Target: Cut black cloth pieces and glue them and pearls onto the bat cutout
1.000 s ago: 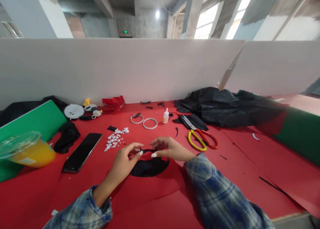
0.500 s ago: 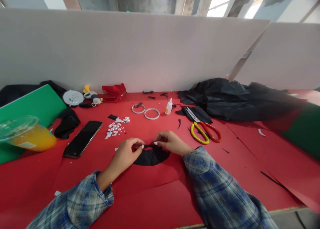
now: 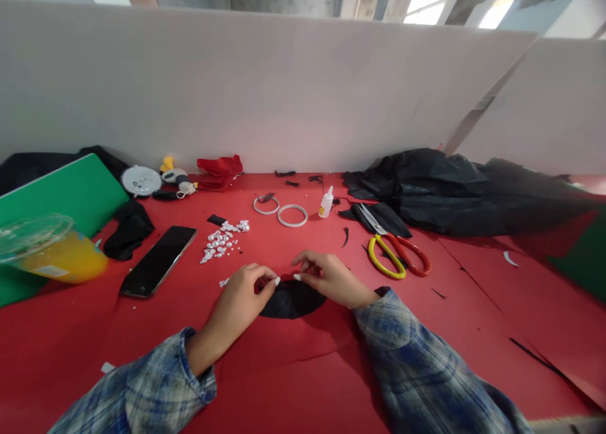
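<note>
A curved piece of black fabric (image 3: 292,300) lies on the red tabletop in front of me, its upper edge partly covered by my fingers. My left hand (image 3: 249,292) pinches the fabric's left end between thumb and forefinger. At the other end, my right hand (image 3: 326,276) has thumb and forefinger bent close together over the top edge; whether they grip the cloth is hard to make out. Beyond the hands lie a white ring (image 3: 292,216) and a second ring (image 3: 266,204) with a dark scrap on it. White pearl beads (image 3: 220,241) are heaped beyond my left hand.
Scissors (image 3: 386,257) with yellow and red handles and a small glue bottle (image 3: 326,203) are to the right. A phone (image 3: 158,262) and a cup of orange drink (image 3: 61,257) stand left. Black fabric (image 3: 440,191) is bunched against the white partition (image 3: 265,93).
The view has shifted slightly, moving the tabletop items a little rightward. My right forefinger has lifted slightly at the fabric's top edge; my left hand keeps its pinch.
</note>
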`<state>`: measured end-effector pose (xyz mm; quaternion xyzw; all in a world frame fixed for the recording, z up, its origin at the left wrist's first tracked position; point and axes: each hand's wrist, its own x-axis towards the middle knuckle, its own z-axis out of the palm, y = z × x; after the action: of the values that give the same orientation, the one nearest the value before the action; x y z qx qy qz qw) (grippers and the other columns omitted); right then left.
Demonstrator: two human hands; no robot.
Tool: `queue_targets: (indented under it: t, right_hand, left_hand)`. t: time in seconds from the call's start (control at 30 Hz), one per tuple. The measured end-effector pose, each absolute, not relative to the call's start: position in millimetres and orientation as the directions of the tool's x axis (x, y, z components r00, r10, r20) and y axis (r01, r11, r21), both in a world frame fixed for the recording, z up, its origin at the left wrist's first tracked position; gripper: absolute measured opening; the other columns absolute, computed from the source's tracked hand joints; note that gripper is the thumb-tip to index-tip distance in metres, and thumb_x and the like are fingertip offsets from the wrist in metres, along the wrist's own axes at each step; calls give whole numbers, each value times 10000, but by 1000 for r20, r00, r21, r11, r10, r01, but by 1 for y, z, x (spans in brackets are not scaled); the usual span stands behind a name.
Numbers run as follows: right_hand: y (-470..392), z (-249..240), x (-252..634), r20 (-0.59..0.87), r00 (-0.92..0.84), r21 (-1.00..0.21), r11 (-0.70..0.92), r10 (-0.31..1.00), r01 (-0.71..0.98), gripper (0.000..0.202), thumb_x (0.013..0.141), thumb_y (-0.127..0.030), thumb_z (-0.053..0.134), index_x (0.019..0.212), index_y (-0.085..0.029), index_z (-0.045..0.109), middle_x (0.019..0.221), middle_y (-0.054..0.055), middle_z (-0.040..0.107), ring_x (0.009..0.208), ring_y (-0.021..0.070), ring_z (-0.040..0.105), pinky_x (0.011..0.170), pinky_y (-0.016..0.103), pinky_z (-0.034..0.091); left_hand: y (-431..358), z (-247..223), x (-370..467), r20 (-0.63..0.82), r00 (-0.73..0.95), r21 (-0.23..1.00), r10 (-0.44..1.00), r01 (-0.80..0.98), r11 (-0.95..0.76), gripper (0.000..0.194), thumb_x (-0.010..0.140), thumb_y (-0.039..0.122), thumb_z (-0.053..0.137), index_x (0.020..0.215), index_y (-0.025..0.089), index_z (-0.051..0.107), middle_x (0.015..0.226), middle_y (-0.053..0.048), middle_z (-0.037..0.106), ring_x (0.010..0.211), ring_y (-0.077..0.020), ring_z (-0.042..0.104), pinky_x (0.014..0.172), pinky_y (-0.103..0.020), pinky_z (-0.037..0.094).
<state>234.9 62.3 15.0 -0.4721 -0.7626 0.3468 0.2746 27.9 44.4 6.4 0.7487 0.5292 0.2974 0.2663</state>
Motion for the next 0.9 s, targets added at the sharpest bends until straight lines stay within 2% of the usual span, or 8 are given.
queue_targets:
  t: [0.13, 0.23, 0.43, 0.63, 0.73, 0.9]
  right_hand:
    - [61, 18, 237, 106, -373, -817, 294, 922, 496, 177, 817, -161, 557, 987, -185, 596, 766, -1, 615, 626, 119, 551, 577, 229, 421]
    - [63, 14, 237, 77, -366, -795, 279, 928, 539, 158, 814, -142, 557, 961, -185, 597, 750, -1, 619, 631, 125, 564, 585, 233, 429]
    - [65, 6, 232, 59, -399, -649, 339, 915, 681, 195, 801, -70, 573, 956, -184, 603, 740, 11, 644, 654, 145, 587, 600, 239, 426]
    - [65, 2, 230, 146, -456, -523, 459, 878, 718, 185, 789, -32, 594, 920, -160, 609, 797, 50, 641, 713, 164, 588, 655, 261, 448]
    - [65, 2, 230, 195, -458, -540, 485, 867, 688, 176, 790, -18, 582, 885, -164, 613, 803, 48, 637, 718, 161, 585, 665, 264, 455]
    - [63, 10, 233, 238, -345, -700, 407, 908, 587, 189, 812, -39, 558, 927, -175, 622, 737, 0, 611, 659, 135, 562, 616, 239, 442]
  left_hand:
    - [44, 10, 27, 150, 260, 732, 954, 619, -283, 132, 843, 267, 546, 795, 204, 652, 834, -40, 696, 802, -206, 649, 736, -298, 468]
    - [46, 6, 26, 120, 266, 706, 957, 654, -270, 123, 839, 255, 548, 790, 207, 650, 835, -40, 695, 804, -211, 646, 730, -305, 461]
    - [49, -7, 26, 97, 274, 664, 957, 698, -267, 96, 815, 229, 560, 789, 218, 652, 805, -38, 690, 756, -212, 641, 700, -304, 473]
    - [48, -1, 28, 103, 280, 616, 954, 736, -282, 117, 817, 172, 541, 842, 202, 652, 828, -51, 693, 791, -220, 641, 731, -323, 479]
    - [48, 3, 30, 132, 287, 616, 949, 726, -306, 126, 828, 161, 522, 847, 190, 644, 839, -55, 690, 800, -220, 639, 742, -334, 478]
    - [50, 10, 28, 180, 278, 779, 944, 545, -309, 135, 843, 228, 526, 909, 183, 635, 889, -55, 691, 832, -194, 644, 761, -306, 494]
